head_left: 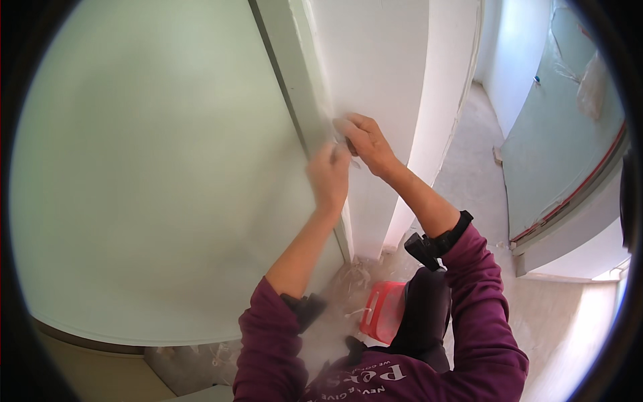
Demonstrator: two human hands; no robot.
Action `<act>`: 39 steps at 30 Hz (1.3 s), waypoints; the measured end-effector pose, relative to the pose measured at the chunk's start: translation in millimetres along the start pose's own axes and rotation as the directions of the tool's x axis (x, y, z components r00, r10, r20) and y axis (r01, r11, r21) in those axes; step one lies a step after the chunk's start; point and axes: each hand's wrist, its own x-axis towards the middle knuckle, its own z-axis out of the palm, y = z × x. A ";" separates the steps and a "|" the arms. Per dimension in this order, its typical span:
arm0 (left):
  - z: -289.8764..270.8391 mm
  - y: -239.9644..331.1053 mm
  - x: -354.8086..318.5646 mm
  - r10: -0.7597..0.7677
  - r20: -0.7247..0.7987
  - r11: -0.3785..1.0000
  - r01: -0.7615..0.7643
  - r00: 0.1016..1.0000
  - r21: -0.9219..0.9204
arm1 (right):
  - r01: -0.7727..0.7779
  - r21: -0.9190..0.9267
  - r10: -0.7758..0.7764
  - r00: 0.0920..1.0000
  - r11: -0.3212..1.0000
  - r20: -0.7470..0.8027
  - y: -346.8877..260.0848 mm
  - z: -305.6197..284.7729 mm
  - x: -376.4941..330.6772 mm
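Observation:
Both of my hands meet at the edge where the pale green door frame (288, 47) joins the white wall (375, 60). My left hand (328, 175), blurred by motion, has its fingers curled in against the frame. Just above and to its right, my right hand (368, 144) is closed, with thumb and fingers pinched together. Between the two hands shows a small, thin, whitish scrap (355, 163); its kind is too blurred to make out. To the left of my hands, a large pale green door panel (154, 167) fills the view.
A red plastic basket or bucket (383, 311) stands on the floor by my leg, near crumpled clear plastic sheeting (351, 281). At the right, another pale green door (562, 141) stands beside a concrete floor passage (472, 147), with clear plastic (592, 87) hanging from it.

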 end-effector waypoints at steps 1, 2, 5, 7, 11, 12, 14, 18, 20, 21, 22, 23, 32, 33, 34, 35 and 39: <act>-1.0 -1.4 -0.2 -0.030 -0.011 1.000 0.030 0.999 0.006 | 0.118 -0.129 -0.125 0.991 0.985 -0.052 -1.9 3.2 4.7; -1.9 -2.3 -0.3 -0.030 -0.010 1.000 0.030 1.000 0.008 | 0.224 -0.262 -0.254 0.963 0.939 -0.087 -4.1 6.7 9.6; -2.9 -3.3 -0.1 -0.009 -0.012 1.000 0.009 1.000 0.027 | 0.239 -0.435 -0.345 0.920 0.868 -0.184 -13.0 15.3 22.3; -1.8 -5.9 -0.6 -0.006 -0.011 1.000 0.006 1.000 0.009 | 0.253 -0.511 -0.396 0.899 0.821 -0.190 -8.8 16.2 28.9; -3.1 -7.4 -1.1 -0.011 -0.025 1.000 0.012 1.000 0.024 | 0.247 -0.685 -0.469 0.869 0.686 -0.157 -6.2 14.9 34.1; -3.7 -7.6 -0.3 0.001 -0.023 0.999 0.000 1.000 0.038 | 0.249 -0.684 -0.470 0.869 0.685 -0.155 -9.6 15.6 34.8; -3.8 -7.7 1.3 0.013 -0.022 0.998 -0.012 1.000 0.054 | 0.173 -0.794 -0.432 0.893 0.583 -0.123 -15.9 17.9 36.2; -1.2 -6.2 1.4 0.009 -0.036 1.000 -0.009 0.999 0.009 | 0.199 -0.664 -0.441 0.871 0.721 -0.217 -3.6 18.8 37.2; -0.8 -4.8 0.5 -0.007 -0.025 1.000 0.006 1.000 -0.011 | 0.265 -0.495 -0.458 0.829 0.827 -0.322 4.0 17.7 39.2; -3.4 -4.9 -0.2 -0.021 -0.006 1.000 0.021 1.000 -0.004 | 0.269 -0.494 -0.460 0.830 0.827 -0.317 4.8 20.0 39.6; -5.9 -4.9 -0.6 -0.036 0.014 0.999 0.036 0.999 0.002 | 0.248 -0.530 -0.463 0.826 0.811 -0.322 5.2 21.0 39.2; -8.5 -4.8 -0.8 -0.034 0.009 0.999 0.034 0.999 0.000 | 0.226 -0.565 -0.467 0.821 0.794 -0.328 5.3 22.0 39.2; -7.6 3.1 0.6 -0.040 0.032 0.999 0.040 0.999 0.009 | 0.257 -0.809 -0.554 0.827 0.528 -0.099 -20.6 8.3 43.3; -7.7 3.8 1.1 -0.035 0.030 0.999 0.034 0.999 0.015 | 0.255 -0.812 -0.555 0.826 0.526 -0.100 -23.5 9.7 43.0; -7.8 4.3 1.6 -0.029 0.027 0.999 0.028 0.999 0.021 | 0.213 -0.814 -0.532 0.836 0.540 -0.134 -25.9 12.8 43.8; -8.2 4.7 1.9 -0.028 0.029 0.999 0.027 0.999 0.017 | 0.171 -0.815 -0.508 0.845 0.553 -0.167 -28.3 16.1 44.1; -7.4 2.8 2.7 -0.038 0.036 0.999 0.038 0.999 0.005 | 0.234 -0.740 -0.562 0.795 0.631 -0.229 -20.9 20.6 45.3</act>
